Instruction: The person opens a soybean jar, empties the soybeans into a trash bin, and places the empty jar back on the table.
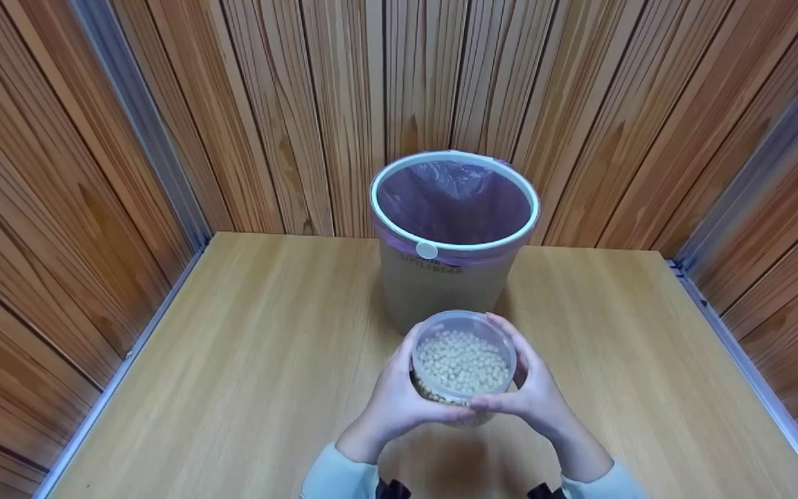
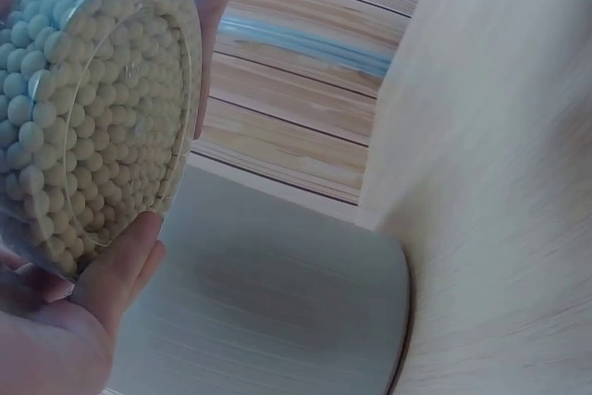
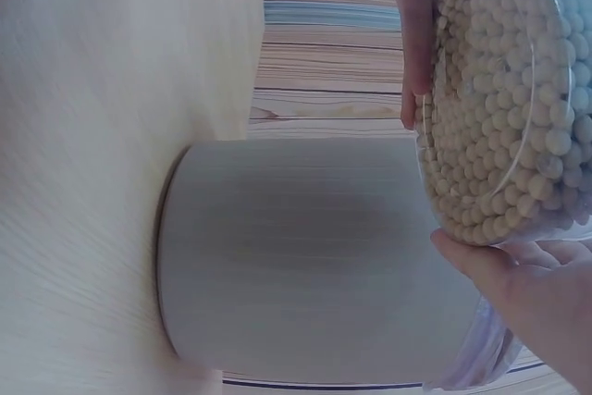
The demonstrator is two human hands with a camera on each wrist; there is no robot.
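Observation:
Between both hands a clear round plastic tub [image 1: 463, 360] full of small pale beads is held up off the table, in front of a bin. My left hand [image 1: 399, 395] grips its left side, and my right hand [image 1: 534, 388] grips the right side, thumbs toward the near edge. Through the see-through base, beads show packed together in the left wrist view, where the tub [image 2: 111, 108] is tilted by the camera angle. The right wrist view shows the tub's underside [image 3: 499, 99] too. Whether a lid covers the top I cannot tell.
A tall bin [image 1: 440, 291] with a pale rim and a purple liner bag stands on the wooden table [image 1: 267, 360], just beyond the tub. Wood-panelled walls [image 1: 267, 104] close in the back and both sides, with metal strips along the table's side edges.

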